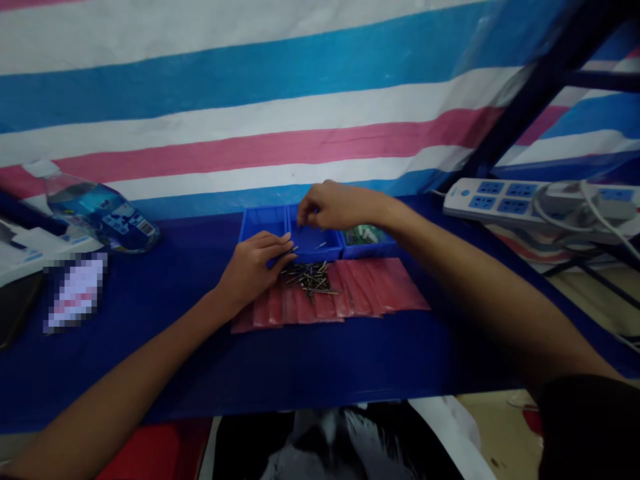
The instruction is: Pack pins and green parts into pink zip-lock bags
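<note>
My left hand (255, 265) holds a small metal pin (291, 251) between thumb and fingers, at the left side of a pile of metal pins (311, 277). The pile lies on a row of overlapping pink plastic bags (357, 288). Over the middle blue tray (327, 254) is my right hand (327, 205), its fingers curled and pinched together; what they hold is too small to name. One loose pin (321, 245) lies in that tray. The left blue tray (263, 217) stands beside it. In the right tray (367, 251) are green and white items (364, 234).
A tilted water bottle (103, 210) is at the left, near a white power strip (37, 250) and a pixelated patch (77, 293). Another power strip (517, 200) with plugged cables is at the right. Striped sheeting (280, 143) hangs behind the blue table (320, 367).
</note>
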{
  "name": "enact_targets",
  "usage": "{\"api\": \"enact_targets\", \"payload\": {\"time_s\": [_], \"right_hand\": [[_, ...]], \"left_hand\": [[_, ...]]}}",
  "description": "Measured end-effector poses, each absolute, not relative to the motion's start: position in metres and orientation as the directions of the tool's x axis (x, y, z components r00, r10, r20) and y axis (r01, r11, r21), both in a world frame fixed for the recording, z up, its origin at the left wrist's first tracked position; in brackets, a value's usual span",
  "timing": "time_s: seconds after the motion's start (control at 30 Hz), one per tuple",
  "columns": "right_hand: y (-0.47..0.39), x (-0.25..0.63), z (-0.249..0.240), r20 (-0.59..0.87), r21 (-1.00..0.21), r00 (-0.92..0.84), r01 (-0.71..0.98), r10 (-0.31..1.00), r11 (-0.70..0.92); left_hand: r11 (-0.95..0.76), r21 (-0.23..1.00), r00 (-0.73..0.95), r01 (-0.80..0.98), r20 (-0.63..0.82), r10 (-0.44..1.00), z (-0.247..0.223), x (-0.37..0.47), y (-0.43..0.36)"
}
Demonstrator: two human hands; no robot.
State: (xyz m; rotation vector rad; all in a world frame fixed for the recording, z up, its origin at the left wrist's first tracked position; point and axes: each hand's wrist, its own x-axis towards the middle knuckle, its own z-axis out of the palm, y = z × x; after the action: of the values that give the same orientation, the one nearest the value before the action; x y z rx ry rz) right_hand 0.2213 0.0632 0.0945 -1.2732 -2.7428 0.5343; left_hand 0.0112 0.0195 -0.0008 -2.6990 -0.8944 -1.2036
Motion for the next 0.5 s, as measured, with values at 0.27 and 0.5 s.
{"api": "enact_targets", "payload": {"time_s": [0.27, 0.5], "right_hand": [[0.06, 0.206, 0.067, -0.286, -0.119, -0.659, 0.745, 0.695, 0.657], [0.075, 0.212, 0.072, -0.423, -0.33, -0.748, 0.652, 0.511, 0.682]], "left_hand": [[-0.833, 0.16, 0.543, 0.53, 0.69, 0.478, 0.0, 0.011, 0.02], [-0.826, 0.139, 0.55, 0.546, 0.685, 0.479, -0.004, 0.01, 0.02]]}}
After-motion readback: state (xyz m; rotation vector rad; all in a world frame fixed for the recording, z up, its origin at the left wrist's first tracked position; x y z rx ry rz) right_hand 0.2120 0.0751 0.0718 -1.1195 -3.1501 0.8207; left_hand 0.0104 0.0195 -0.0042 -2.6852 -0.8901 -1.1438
